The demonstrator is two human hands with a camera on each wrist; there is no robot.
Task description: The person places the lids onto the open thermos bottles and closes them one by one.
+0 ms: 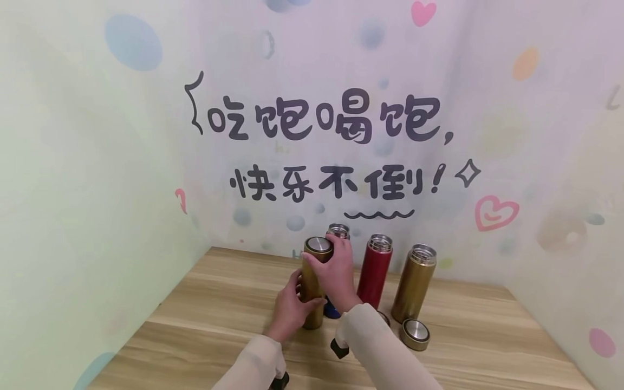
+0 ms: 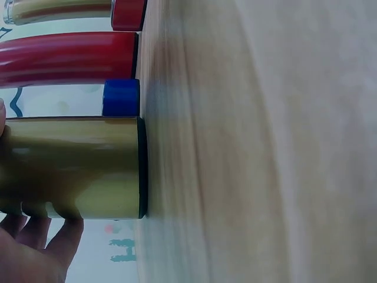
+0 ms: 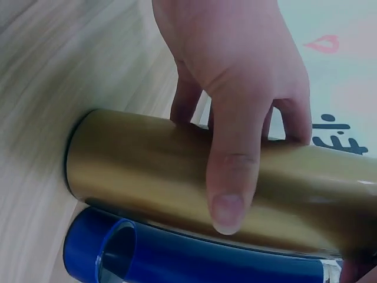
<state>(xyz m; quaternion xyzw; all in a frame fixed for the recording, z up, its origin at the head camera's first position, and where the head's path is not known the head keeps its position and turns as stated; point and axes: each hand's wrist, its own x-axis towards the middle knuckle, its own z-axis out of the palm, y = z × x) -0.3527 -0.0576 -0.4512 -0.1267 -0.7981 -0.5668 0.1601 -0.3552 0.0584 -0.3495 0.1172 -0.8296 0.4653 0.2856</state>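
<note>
In the head view a gold thermos bottle [image 1: 312, 279] stands upright with its steel-topped lid [image 1: 319, 245] on. My left hand [image 1: 288, 311] grips its lower half, fingers behind and thumb across the front, as the right wrist view also shows. Up at the lid, my right hand [image 1: 338, 268] holds the top between thumb and fingers. Close behind stands a blue thermos bottle [image 3: 224, 253] without a lid, mostly hidden by the gold one in the head view. Beside its base sits a blue lid [image 2: 121, 98].
Further right stand a lidless red thermos bottle [image 1: 374, 273] and a second gold one [image 1: 414, 284], also lidless. A gold lid [image 1: 415, 335] and a red lid [image 2: 128, 15] lie on the wooden table [image 1: 195, 325]. A printed backdrop [image 1: 312, 54] rises behind.
</note>
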